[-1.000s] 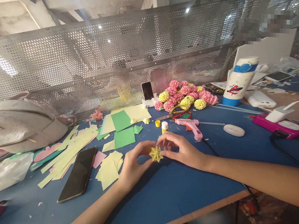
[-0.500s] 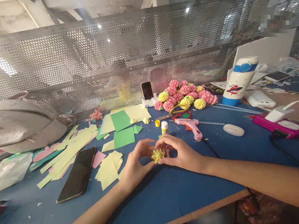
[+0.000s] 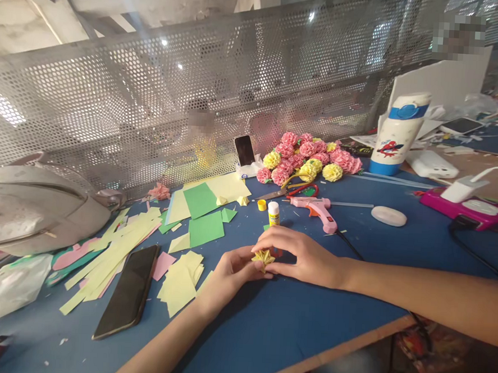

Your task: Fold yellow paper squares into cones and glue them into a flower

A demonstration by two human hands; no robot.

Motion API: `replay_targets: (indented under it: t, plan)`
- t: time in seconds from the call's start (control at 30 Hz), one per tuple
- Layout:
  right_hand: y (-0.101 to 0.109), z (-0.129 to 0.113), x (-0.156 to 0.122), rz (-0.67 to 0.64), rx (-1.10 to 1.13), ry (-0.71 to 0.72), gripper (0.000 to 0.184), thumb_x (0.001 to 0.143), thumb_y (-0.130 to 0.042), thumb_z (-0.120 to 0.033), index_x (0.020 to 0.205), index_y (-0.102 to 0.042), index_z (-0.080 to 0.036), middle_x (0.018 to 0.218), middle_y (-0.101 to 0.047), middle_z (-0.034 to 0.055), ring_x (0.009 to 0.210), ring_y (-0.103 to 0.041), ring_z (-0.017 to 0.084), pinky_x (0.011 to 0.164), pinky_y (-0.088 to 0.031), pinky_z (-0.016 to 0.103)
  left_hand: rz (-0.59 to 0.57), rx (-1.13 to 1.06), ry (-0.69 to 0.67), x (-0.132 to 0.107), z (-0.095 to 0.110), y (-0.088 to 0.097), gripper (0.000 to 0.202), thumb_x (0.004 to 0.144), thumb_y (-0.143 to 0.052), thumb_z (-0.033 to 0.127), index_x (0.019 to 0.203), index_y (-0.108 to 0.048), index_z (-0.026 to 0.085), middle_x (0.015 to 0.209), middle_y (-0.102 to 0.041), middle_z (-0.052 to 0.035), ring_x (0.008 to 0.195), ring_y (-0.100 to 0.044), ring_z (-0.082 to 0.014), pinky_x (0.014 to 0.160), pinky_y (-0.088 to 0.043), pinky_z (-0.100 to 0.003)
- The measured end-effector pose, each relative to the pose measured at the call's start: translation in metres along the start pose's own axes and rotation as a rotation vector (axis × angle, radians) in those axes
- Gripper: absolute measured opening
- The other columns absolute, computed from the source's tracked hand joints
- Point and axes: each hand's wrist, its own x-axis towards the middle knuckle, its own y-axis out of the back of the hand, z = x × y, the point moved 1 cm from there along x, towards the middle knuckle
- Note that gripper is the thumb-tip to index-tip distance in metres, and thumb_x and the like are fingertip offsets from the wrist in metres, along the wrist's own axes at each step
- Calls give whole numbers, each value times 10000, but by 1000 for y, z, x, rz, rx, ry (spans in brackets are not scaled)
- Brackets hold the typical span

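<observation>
A small yellow folded paper piece [image 3: 264, 257], pleated like a star, is held over the near part of the blue table [image 3: 303, 330]. My left hand [image 3: 236, 270] is closed on its left and lower side, thumb against its edge. Over its right side curves my right hand [image 3: 301, 257], its fingers and thumb gripping the same piece. Just behind the hands stands an uncapped glue stick [image 3: 274, 214], with its yellow cap [image 3: 262, 205] beside it. To the right of that lies a pink hot glue gun [image 3: 317, 209].
Yellow paper sheets [image 3: 180, 283], green paper [image 3: 206, 228] and a phone [image 3: 128, 291] lie to the left. Scissors [image 3: 278, 194] and pink and yellow paper flowers [image 3: 305, 156] are at the back. A bottle [image 3: 399, 134] and a purple power strip [image 3: 446, 207] stand right.
The paper piece has tipped, so its star face shows more from the side. My left fingers have closed in around it, and my right fingers have shifted over its top.
</observation>
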Motion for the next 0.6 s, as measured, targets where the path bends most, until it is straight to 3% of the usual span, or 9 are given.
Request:
replay_targets:
  t: [0.17,0.27,0.6]
  plan:
    - [2,-3,0,59,-19,-60,224,893,-695,-274,1082,-617,-184,1039,-617,46,850,-573,139,772,-488,260,26,-12,15,-2,3,-7,317,881,-697,373,1079,-730,128,993,-764,-88,897,-720,-214,907,-550,-324]
    - [2,-4,1,55,-32,-26,150,904,-683,-281,1009,-645,-181,973,-614,37,851,-566,142,772,-473,262,31,-13,24,-1,4,-8,332,874,-703,380,1076,-743,120,957,-773,-95,898,-722,-220,901,-549,-319]
    - [1,-1,3,79,-14,22,145,927,-651,-293,901,-654,-151,873,-611,36,815,-575,147,786,-467,282,29,-20,40,0,4,-5,344,872,-711,367,1111,-736,120,971,-770,-98,919,-723,-221,913,-545,-320]
